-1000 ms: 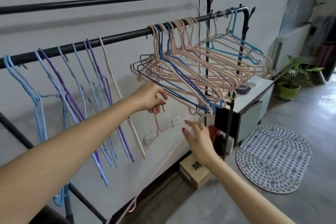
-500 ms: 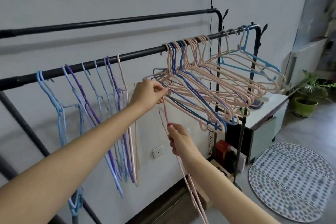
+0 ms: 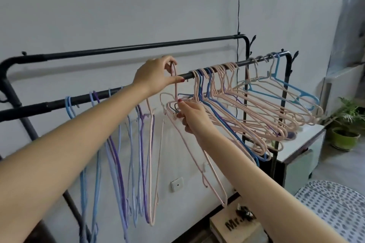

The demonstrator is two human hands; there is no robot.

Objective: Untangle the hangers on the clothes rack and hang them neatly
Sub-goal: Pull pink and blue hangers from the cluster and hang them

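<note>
A black clothes rack has a front rail (image 3: 59, 101) and a back rail (image 3: 138, 46). My left hand (image 3: 156, 77) pinches the hook of a pink hanger (image 3: 197, 154) at the front rail. My right hand (image 3: 192, 116) grips the same hanger just below its neck, and its body slants down to the right. A tangled bunch of pink and blue hangers (image 3: 256, 108) crowds the rail to the right. Blue, purple and pink hangers (image 3: 122, 154) hang straight on the left, partly behind my left arm.
A white cabinet (image 3: 300, 148) stands under the rack's right end, with a potted plant (image 3: 345, 134) beyond it. A wooden box (image 3: 233, 225) sits on the floor below, a dotted mat (image 3: 335, 203) at lower right. A wall socket (image 3: 177, 184) sits behind.
My left hand rose from under the tangled bunch to the rail, now holding the pink hanger's hook. My right hand came up from low and gripped that hanger, which lifted.
</note>
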